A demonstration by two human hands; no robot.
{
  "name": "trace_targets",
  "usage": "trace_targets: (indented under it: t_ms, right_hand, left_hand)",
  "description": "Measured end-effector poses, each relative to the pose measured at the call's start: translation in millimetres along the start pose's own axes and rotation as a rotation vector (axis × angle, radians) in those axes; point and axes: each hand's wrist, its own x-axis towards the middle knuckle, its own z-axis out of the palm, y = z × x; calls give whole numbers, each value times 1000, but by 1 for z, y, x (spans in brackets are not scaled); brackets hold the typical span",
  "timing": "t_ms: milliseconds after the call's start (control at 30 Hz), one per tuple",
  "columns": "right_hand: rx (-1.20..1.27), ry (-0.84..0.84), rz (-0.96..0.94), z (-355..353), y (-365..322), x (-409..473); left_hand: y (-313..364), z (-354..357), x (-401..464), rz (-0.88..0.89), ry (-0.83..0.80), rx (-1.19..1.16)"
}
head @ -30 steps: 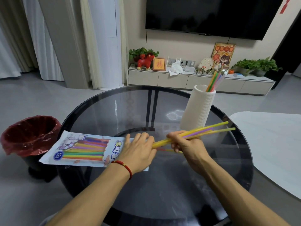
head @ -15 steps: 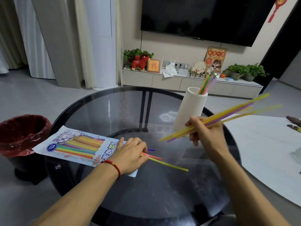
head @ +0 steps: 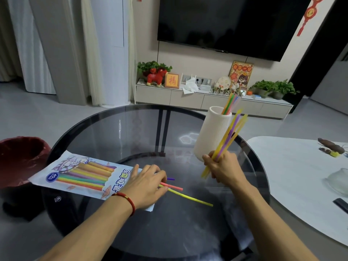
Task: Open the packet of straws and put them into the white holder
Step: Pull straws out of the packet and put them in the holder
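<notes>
The left hand (head: 146, 183) lies flat, fingers spread, pressing the straw packet (head: 82, 177) onto the glass desk (head: 188, 232); loose straws (head: 185, 195) poke out beside its grip. The right hand (head: 221, 167) has its grip clamped on a straw bundle (head: 228, 136), tilted up just before the white holder (head: 211, 132).

A dark television (head: 233, 23) hangs on the beige wall (head: 188, 59) at 12 o'clock, above a low white cabinet (head: 207, 99) carrying potted plants (head: 273, 88). Pale curtains (head: 33, 44) hang at 10 o'clock. The grey floor (head: 47, 119) surrounds a round glass worktop (head: 131, 132); a red-lined bin (head: 20, 159) stands at 9 o'clock.
</notes>
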Motion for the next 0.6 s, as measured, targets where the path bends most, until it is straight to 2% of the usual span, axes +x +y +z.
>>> trace_targets:
  t_ms: [233, 333, 467, 600]
  right_hand:
    - [187, -39, 92, 8, 15, -6]
    - [411, 3, 148, 6, 18, -8]
    - [731, 299, 176, -22, 1, 14]
    - [860, 517, 73, -69, -29, 51]
  left_hand:
    - [9, 5, 5, 53, 86, -61]
    - [13, 2, 6, 113, 171, -126]
    - [20, -1, 8, 135, 302, -165]
    - [21, 0, 8, 112, 312, -174]
